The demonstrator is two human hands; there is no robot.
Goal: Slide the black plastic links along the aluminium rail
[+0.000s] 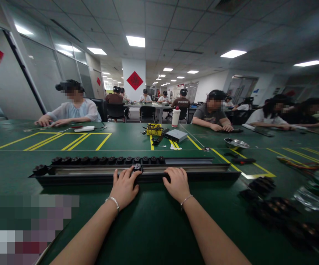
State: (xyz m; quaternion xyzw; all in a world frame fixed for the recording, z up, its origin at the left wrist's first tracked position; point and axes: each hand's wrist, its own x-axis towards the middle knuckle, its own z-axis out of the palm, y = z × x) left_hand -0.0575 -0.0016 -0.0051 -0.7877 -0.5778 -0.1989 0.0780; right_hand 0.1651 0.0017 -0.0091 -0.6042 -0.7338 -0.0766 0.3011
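Note:
A long black metal rail (87, 179) with a pale channel lies crosswise on the green table in front of me. My left hand (124, 187) rests on its near side, fingers spread over the edge. A small black socket-like module (137, 167) sits in the channel at my left index fingertip; whether they touch, I cannot tell. Further right, my right hand (177, 185) curls its fingers over the rail, with the thumb at the near wall. Along the rail's far side stands a row of several similar black modules (102, 160). One more module (40, 169) is at the left end.
Several loose black modules (275, 209) and a clear plastic bottle (314, 189) lie at the right. Beyond the rail are a metal bowl (236, 143), a grey box (176, 135), a yellow block (154, 129) with cables and a white bottle (176, 117). People sit across the table.

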